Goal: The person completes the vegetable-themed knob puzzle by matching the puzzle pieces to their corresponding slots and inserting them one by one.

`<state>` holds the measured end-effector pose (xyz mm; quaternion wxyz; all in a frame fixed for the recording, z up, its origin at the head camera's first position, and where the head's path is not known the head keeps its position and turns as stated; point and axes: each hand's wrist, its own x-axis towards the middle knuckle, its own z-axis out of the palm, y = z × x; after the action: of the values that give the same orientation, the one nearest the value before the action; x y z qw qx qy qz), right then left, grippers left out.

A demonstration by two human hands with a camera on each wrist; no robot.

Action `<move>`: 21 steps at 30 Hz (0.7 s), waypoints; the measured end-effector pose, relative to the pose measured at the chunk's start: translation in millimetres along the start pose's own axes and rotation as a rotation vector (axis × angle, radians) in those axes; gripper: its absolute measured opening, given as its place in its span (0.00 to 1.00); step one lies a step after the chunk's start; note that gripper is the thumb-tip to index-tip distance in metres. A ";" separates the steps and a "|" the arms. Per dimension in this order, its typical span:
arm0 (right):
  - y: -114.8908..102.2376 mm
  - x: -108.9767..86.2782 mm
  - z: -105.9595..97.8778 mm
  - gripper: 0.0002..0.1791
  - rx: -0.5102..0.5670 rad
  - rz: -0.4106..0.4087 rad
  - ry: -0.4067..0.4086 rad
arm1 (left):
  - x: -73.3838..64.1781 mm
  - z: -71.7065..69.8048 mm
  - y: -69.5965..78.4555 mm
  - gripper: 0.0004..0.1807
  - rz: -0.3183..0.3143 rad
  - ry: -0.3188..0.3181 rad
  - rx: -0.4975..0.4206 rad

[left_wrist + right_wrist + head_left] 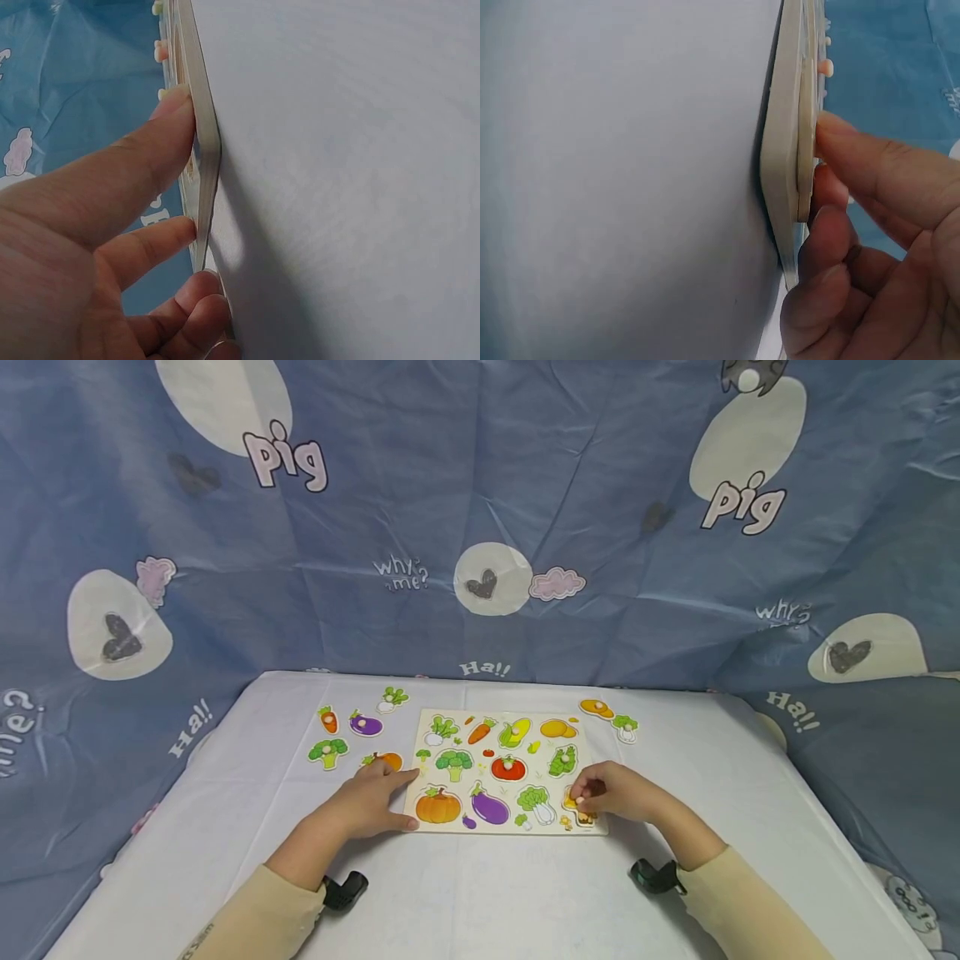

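Observation:
A pale wooden puzzle board with printed vegetables lies on the white table. At its left edge, my left hand rests thumb and index finger against the rim; the thumb lies over the top edge. My right hand pinches a yellow-and-brown puzzle piece at the board's lower right corner. From the right wrist, that piece appears flat against the board's top face, slightly raised, with fingertips at its near side. Knobbed corn, tomato and green pea-pod pieces sit on the board.
Left of the board lie loose carrot, eggplant, broccoli, radish and pumpkin pieces, the pumpkin partly behind my left hand. Potato and leafy green pieces lie beyond the right corner. A blue printed cloth hangs behind.

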<state>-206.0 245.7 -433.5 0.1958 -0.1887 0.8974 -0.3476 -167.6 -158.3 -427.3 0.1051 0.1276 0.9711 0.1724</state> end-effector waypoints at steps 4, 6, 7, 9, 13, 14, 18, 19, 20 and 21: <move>-1.4 3.0 0.7 0.05 -0.025 -0.008 0.003 | 0.2 -0.6 -0.4 0.47 0.003 0.003 0.007; -1.6 4.2 1.4 0.06 -0.032 -0.005 0.005 | 0.0 -0.8 -0.6 0.47 0.006 0.004 0.010; -1.5 4.8 1.9 0.06 -0.033 -0.001 0.005 | -0.1 -0.8 -0.6 0.47 0.009 0.005 0.011; -1.5 5.1 2.6 0.06 -0.033 0.007 0.006 | -0.4 -0.6 -0.7 0.46 0.011 0.006 0.010; -1.2 4.6 3.6 0.06 -0.033 0.015 0.007 | -1.7 -0.2 0.0 0.46 0.009 0.007 0.004; -1.5 4.1 3.7 0.06 -0.033 0.012 0.007 | -2.1 -0.3 0.2 0.46 0.008 0.007 0.002; -2.9 2.4 3.7 0.06 -0.033 0.011 0.009 | -2.3 -0.2 0.5 0.45 0.010 0.008 0.004; -3.2 1.9 3.6 0.06 -0.033 0.012 0.011 | -2.2 -0.1 0.4 0.45 0.010 0.008 0.006; -3.2 1.6 3.6 0.06 -0.033 0.014 0.012 | -2.1 0.1 0.3 0.45 0.009 0.008 0.006; -3.2 1.2 3.5 0.06 -0.033 0.016 0.013 | -1.9 0.1 0.2 0.45 0.009 0.009 0.007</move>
<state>-204.7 241.0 -433.9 0.1895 -0.1823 0.9058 -0.3323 -165.8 -158.6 -427.0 0.0997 0.1317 0.9715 0.1700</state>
